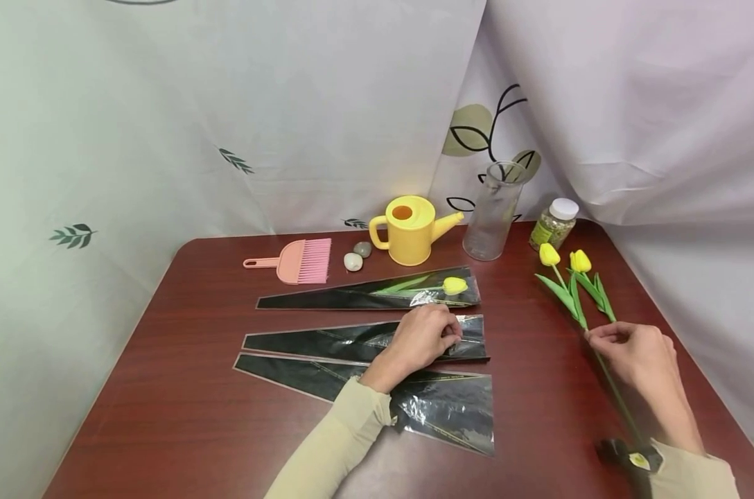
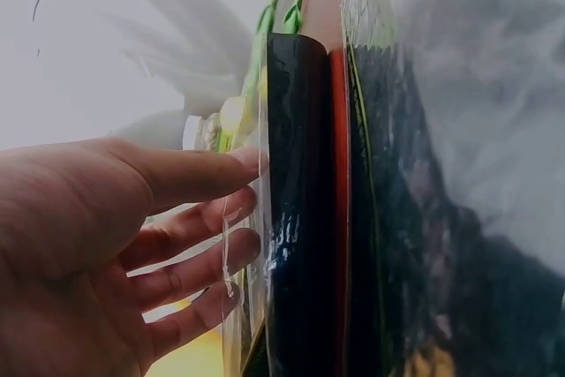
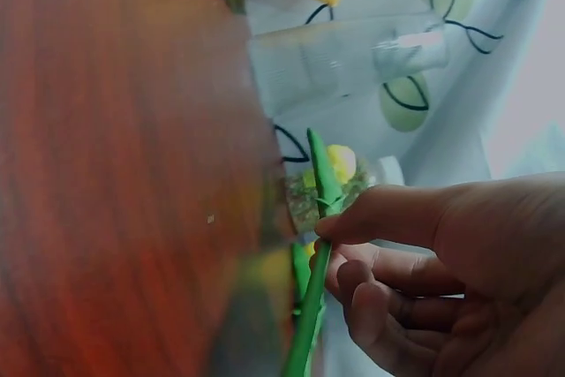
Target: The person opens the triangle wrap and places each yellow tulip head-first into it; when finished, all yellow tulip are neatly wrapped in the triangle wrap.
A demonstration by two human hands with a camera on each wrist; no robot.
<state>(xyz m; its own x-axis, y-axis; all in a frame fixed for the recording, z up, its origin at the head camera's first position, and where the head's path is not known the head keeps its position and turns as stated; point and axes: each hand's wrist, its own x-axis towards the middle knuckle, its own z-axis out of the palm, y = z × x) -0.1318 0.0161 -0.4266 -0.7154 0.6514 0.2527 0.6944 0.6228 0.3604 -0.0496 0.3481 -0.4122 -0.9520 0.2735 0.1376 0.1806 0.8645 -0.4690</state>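
Note:
Three black and clear flower sleeves lie side by side on the red-brown table (image 1: 183, 416). The far sleeve (image 1: 352, 298) holds a yellow tulip (image 1: 454, 285). My left hand (image 1: 452, 337) rests on the middle sleeve (image 1: 314, 343) at its wide end. In the left wrist view its fingers (image 2: 238, 249) are fairly straight and touch the clear film (image 2: 256, 306). The near sleeve (image 1: 452, 409) lies under my left forearm. My right hand (image 1: 592, 335) pinches a green stem (image 3: 311, 306) of two yellow tulips (image 1: 564, 260) that lie on the table at the right.
Along the back stand a yellow watering can (image 1: 410, 229), a clear glass vase (image 1: 494, 211) and a white-lidded jar (image 1: 554, 223). A pink brush (image 1: 299, 261) and two stones (image 1: 353, 261) lie left of the can. Curtains hang behind and to the right.

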